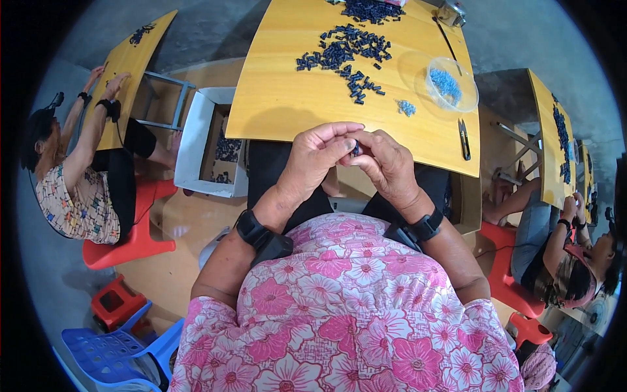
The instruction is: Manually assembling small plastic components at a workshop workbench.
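My left hand (319, 157) and my right hand (386, 161) meet just off the near edge of the yellow table (274, 85). Between their fingertips is a small dark cylindrical piece (356, 150), mostly covered by the fingers. Both hands are closed on it in a pinch. Beyond them, loose dark blue-black cylindrical pieces (356, 49) lie scattered over the table. To the right stands a clear round plastic tub (471, 98) with tiny light-blue pieces (446, 85) inside. A little heap of the same light-blue bits (406, 108) lies beside it.
Black-handled snips (464, 140) lie near the table's right edge, a thin black rod (447, 46) farther back beside a metal container (452, 13). A white box (196, 147) of dark pieces stands left below the table. Other people sit at tables on both sides.
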Demonstrator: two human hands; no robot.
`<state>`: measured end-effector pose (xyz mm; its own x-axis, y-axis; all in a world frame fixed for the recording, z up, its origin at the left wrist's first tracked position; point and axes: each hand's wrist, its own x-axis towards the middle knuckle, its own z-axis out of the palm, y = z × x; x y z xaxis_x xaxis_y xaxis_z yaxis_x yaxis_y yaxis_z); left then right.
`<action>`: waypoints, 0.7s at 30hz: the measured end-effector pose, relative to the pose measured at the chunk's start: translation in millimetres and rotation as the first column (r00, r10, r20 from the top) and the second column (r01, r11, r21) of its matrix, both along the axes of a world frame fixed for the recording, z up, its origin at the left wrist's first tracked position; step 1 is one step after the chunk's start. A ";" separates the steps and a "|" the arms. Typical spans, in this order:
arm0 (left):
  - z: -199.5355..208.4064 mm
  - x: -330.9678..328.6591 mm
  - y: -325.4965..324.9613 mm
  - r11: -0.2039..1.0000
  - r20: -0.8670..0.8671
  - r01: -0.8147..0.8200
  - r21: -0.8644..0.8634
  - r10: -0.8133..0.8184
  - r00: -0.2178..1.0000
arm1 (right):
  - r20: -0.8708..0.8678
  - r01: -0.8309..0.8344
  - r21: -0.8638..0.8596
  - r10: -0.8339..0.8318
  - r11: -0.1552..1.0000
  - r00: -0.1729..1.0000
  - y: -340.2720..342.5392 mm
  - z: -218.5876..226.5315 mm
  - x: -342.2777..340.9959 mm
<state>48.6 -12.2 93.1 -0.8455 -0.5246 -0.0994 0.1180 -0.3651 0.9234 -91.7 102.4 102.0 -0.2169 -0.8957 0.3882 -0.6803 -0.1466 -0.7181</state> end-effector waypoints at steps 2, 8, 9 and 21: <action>-3.6 -1.4 -1.5 0.998 -0.014 0.018 0.064 -0.017 1.000 | 0.018 0.026 -0.033 -0.025 0.999 1.000 -0.1 -4.6 -0.7; -7.4 -5.4 1.4 0.972 -0.064 0.041 0.230 -0.027 0.998 | 0.144 0.070 0.053 -0.077 0.996 0.987 1.7 -8.3 -0.8; -7.1 -5.6 1.4 0.972 -0.057 0.038 0.232 -0.026 0.998 | 0.146 0.067 0.054 -0.075 0.996 0.986 1.1 -9.2 -0.7; -11.6 -4.7 0.8 0.968 -0.017 0.001 0.250 0.003 1.000 | 0.226 0.023 0.110 -0.047 0.994 0.973 0.2 -8.2 -2.2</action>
